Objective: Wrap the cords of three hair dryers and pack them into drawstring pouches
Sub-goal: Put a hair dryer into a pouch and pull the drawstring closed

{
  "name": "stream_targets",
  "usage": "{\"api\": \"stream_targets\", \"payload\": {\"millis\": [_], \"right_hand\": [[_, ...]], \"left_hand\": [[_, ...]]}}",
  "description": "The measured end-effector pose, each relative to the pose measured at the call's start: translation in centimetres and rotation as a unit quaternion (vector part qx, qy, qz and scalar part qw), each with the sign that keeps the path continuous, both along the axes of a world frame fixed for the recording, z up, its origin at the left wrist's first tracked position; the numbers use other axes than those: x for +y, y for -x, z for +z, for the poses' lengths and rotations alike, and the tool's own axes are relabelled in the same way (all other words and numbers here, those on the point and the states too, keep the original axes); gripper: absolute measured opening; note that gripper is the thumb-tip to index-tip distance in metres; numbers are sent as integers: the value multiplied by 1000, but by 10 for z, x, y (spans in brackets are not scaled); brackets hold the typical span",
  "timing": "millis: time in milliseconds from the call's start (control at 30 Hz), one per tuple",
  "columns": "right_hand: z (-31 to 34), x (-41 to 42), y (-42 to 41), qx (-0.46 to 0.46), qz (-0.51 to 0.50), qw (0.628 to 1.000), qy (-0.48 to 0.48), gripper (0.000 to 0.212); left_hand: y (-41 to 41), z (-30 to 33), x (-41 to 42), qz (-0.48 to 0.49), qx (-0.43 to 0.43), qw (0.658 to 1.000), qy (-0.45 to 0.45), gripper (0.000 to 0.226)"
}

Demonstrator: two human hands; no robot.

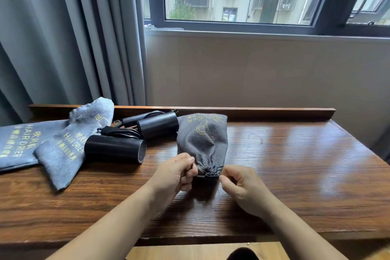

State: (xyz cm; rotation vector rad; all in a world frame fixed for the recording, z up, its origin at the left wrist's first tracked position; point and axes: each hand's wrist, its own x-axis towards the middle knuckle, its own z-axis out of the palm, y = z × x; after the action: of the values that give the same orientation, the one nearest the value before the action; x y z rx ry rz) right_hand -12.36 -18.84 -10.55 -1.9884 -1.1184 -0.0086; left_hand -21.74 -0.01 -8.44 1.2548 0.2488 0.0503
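Cinching the first filled pouch point(202, 139) shut at the near middle of the tabletop point(295, 164).
Both hands, left hand point(175, 172) and right hand point(240, 186), are pinching its drawstrings; next, likely bagging the dryers point(115, 149) lying beside empty pouches point(63, 154) far left.

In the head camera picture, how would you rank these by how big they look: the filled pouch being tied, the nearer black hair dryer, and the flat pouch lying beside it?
1. Flat pouch, largest
2. Filled pouch
3. Nearer hair dryer, smallest

The flat pouch is partly hidden under the dryer. The last two look close in size, so their order is unsure.
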Motion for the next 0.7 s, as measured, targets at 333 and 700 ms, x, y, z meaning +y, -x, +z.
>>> {"api": "stream_targets", "payload": {"millis": [333,700], "right_hand": [[-8,-8,-10,17,-2,998,60,32],[26,68,-29,-147,-127,980,39,52]], "left_hand": [[0,-7,3,21,-12,987,-156,29],[-22,-26,20,70,0,871,-486,67]]}}
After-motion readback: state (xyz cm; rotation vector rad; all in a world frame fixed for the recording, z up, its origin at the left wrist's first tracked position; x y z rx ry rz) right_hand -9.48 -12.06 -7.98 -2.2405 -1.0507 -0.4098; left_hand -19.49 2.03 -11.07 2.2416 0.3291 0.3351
